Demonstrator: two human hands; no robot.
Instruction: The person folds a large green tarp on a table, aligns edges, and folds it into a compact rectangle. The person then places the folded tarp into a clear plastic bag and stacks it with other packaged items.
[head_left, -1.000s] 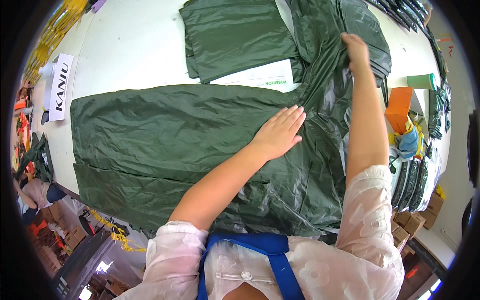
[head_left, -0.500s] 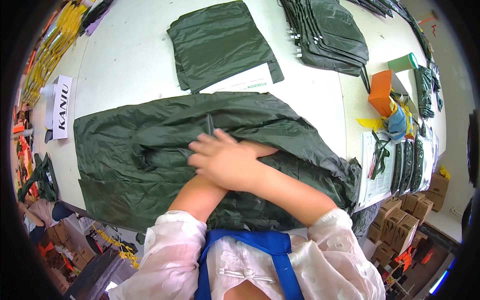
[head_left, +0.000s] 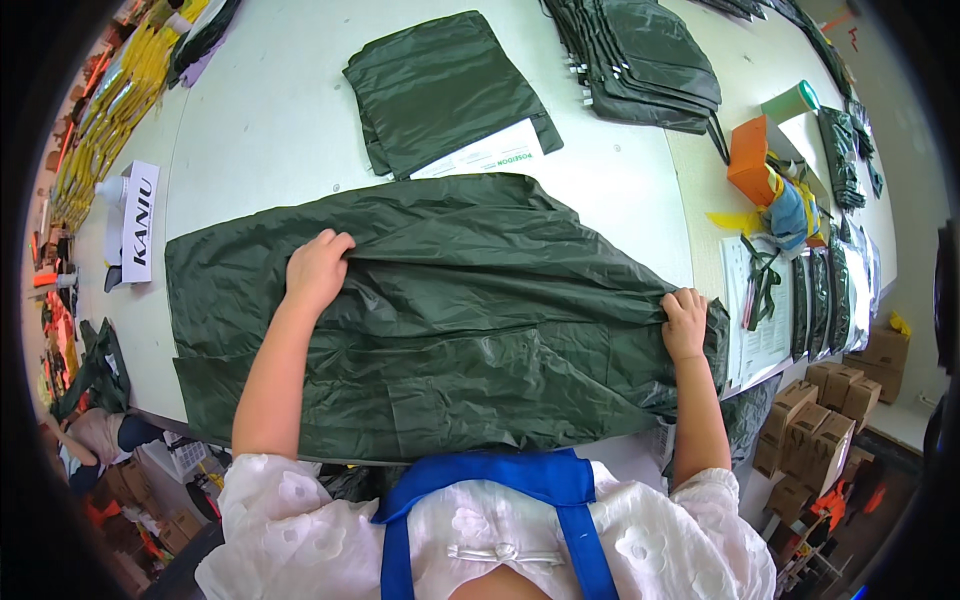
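A wide white table (head_left: 255, 140) is holding everything up. A big, shiny, dark green cloth piece (head_left: 470, 310) is lying across the near side of it, just in front of the person, with wrinkles and long folds running through it. At the far right, a pile of dark green flat cloth pouches (head_left: 665, 60) is sitting. To its left, a folded dark green cloth square (head_left: 435, 80) is resting, and a white paper sheet with green print (head_left: 500, 150) is poking out from under its near edge. On the right, a white printed sheet (head_left: 770, 320) is lying near the cloth's end; its small black writing is too tiny to read. On the left, a white box-shaped sign (head_left: 141, 225) is showing bold black letters running up its side. An orange card box (head_left: 752, 160) is standing open on the right. 2 bare hands are working on the big cloth. The left hand (head_left: 318, 268) is bending its fingers and grasping a fold near the left end. The right hand (head_left: 685, 318) is curling its fingers tightly and gripping the right edge. Little white tags (head_left: 580, 68) are sticking out of the pouch pile.
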